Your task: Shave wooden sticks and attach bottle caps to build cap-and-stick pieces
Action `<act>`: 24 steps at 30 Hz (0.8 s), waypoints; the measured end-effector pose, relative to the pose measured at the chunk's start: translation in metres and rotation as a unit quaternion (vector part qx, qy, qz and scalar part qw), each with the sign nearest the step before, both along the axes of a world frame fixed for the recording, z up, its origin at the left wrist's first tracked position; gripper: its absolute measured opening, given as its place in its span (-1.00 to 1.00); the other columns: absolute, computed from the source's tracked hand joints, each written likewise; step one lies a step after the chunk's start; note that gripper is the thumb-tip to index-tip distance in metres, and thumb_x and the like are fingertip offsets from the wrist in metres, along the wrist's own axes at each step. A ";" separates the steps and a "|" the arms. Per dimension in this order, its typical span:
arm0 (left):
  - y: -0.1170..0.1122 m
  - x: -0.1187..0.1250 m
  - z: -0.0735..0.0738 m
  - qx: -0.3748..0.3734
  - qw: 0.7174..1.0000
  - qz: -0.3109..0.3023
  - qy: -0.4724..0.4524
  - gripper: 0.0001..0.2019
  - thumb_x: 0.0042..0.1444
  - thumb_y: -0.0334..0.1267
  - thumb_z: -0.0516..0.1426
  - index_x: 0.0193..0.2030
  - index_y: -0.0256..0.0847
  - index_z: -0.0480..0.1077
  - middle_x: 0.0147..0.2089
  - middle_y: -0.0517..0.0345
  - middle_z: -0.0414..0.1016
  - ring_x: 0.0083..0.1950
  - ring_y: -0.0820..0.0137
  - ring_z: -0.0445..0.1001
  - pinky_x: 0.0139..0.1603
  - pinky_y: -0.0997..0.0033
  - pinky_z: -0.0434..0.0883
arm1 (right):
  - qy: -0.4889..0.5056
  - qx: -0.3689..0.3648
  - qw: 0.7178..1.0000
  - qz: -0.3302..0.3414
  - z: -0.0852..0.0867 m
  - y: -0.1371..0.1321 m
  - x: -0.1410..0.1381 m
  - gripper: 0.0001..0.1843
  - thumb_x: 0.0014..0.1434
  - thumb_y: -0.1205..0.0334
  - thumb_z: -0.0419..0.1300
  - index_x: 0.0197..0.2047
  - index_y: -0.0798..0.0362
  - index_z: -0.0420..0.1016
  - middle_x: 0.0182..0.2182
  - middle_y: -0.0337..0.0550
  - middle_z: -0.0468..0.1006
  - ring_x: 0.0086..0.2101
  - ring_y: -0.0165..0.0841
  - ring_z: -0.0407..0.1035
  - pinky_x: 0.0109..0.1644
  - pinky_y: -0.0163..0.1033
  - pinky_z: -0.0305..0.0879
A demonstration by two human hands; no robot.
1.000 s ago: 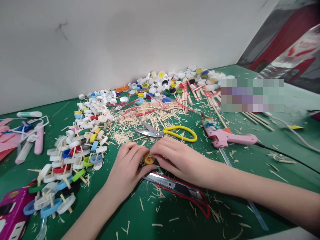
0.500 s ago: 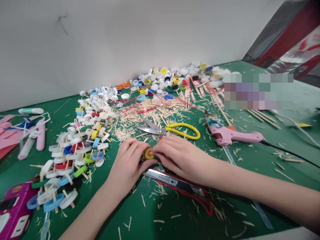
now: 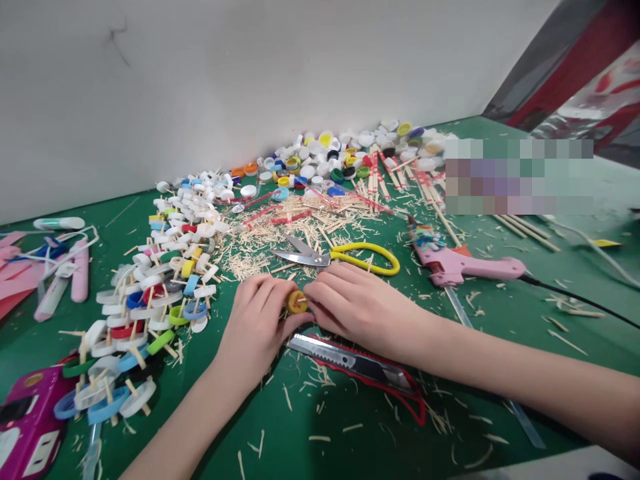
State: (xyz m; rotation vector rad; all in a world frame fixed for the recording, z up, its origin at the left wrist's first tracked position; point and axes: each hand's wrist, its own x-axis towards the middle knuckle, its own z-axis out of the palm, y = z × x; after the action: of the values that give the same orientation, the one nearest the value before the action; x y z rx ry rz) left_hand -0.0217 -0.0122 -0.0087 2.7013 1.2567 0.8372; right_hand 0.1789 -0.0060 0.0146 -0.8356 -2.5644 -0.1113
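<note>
My left hand (image 3: 256, 320) pinches a small yellow bottle cap (image 3: 295, 303) by its edge between thumb and fingers. Against the cap's face, my right hand (image 3: 357, 301) has its fingertips closed round a thin wooden stick (image 3: 302, 300), of which only a short pale end shows at the middle of the cap. Just below both hands lies a utility knife (image 3: 353, 362) with a red handle and its blade out. Scissors (image 3: 306, 257) with yellow handles lie open beyond my fingers, points to the left.
Several caps with stick axles (image 3: 155, 293) crowd the left. Loose caps (image 3: 320, 157) are heaped along the wall. Wood shavings (image 3: 250, 257) litter the green table (image 3: 280, 440). A pink glue gun (image 3: 487, 268) with a black cord lies right; a purple device (image 3: 37, 413) stands front left.
The cap has turned slightly in my fingers, and my right fingertips have shifted a little on the stick. The view has moved slightly; the tools lie as before.
</note>
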 end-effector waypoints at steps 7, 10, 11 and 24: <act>0.002 0.000 -0.002 0.002 1.000 0.009 -0.004 -0.71 0.19 -0.11 0.14 -0.04 -0.25 0.32 -0.14 0.01 0.49 -0.03 0.23 0.32 0.03 0.14 0.35 | -0.014 -0.046 0.998 0.029 0.003 0.001 0.000 -0.79 0.35 0.38 -0.05 -0.27 0.16 0.37 -0.36 -0.12 0.38 -0.33 -0.34 0.16 -0.25 -0.24 0.15; 0.002 0.000 -0.002 0.015 1.000 0.002 0.008 -0.71 0.20 -0.12 0.14 -0.04 -0.26 0.32 -0.16 0.00 0.50 -0.04 0.21 0.32 0.00 0.11 0.36 | -0.021 -0.055 0.997 0.050 0.008 0.002 0.001 -0.77 0.36 0.35 -0.06 -0.25 0.16 0.40 -0.31 -0.11 0.41 -0.29 -0.33 0.18 -0.16 -0.21 0.19; 0.002 0.000 -0.002 0.022 1.000 -0.001 0.012 -0.72 0.20 -0.13 0.13 -0.04 -0.26 0.31 -0.16 -0.01 0.50 -0.05 0.20 0.32 -0.01 0.11 0.36 | -0.026 -0.055 0.997 0.055 0.009 0.002 0.001 -0.75 0.37 0.35 -0.07 -0.25 0.15 0.41 -0.31 -0.11 0.42 -0.29 -0.33 0.18 -0.15 -0.20 0.20; -0.001 0.003 0.000 0.043 0.998 -0.015 0.032 -0.82 0.25 -0.30 0.07 -0.03 -0.29 0.29 -0.16 -0.03 0.47 -0.05 0.20 0.31 -0.01 0.14 0.36 | -0.055 -0.038 0.996 0.052 0.008 -0.003 -0.004 -0.73 0.35 0.41 -0.09 -0.30 0.15 0.40 -0.34 -0.09 0.41 -0.33 -0.33 0.16 -0.18 -0.20 0.18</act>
State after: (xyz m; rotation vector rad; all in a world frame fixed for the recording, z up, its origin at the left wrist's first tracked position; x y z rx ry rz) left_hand -0.0182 -0.0135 -0.0085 2.8277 1.2150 0.8259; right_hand 0.1747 -0.0091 0.0226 -0.7405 -2.7245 -0.0286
